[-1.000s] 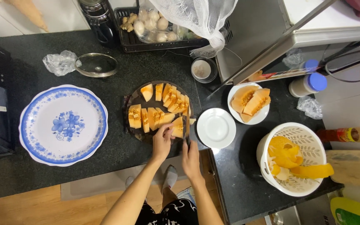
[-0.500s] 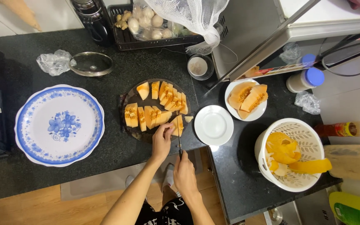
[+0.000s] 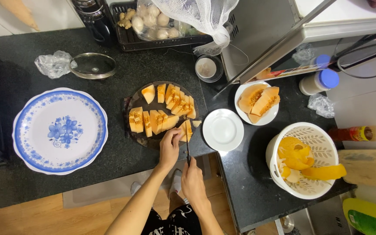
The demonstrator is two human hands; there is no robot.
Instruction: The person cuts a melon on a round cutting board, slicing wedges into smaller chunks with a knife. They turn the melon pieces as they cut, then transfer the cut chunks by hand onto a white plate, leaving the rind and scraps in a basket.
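Orange melon slices point(image 3: 159, 114) lie in rows on a dark round cutting board point(image 3: 132, 101) set on the black stone worktop point(image 3: 122, 65). The left hand point(image 3: 169, 148) rests at the near edge of the board, its fingers curled down on the slice point(image 3: 186, 129) at the board's right edge. The right hand point(image 3: 193, 182) is just behind it, off the worktop's edge, fingers closed around the handle of a knife point(image 3: 187, 146); the blade points away from the body and lies against that same slice.

Just right of the board stands an empty white saucer point(image 3: 223, 129). Beyond it, a white plate point(image 3: 271, 114) carries larger melon wedges. A white colander point(image 3: 318, 143) at the right holds orange peel. Well left of the board sits a blue and white floral plate point(image 3: 60, 130). At the back of the worktop are a glass lid point(image 3: 93, 66), a crumpled clear bag point(image 3: 54, 63) beside it and a small round container point(image 3: 208, 68).
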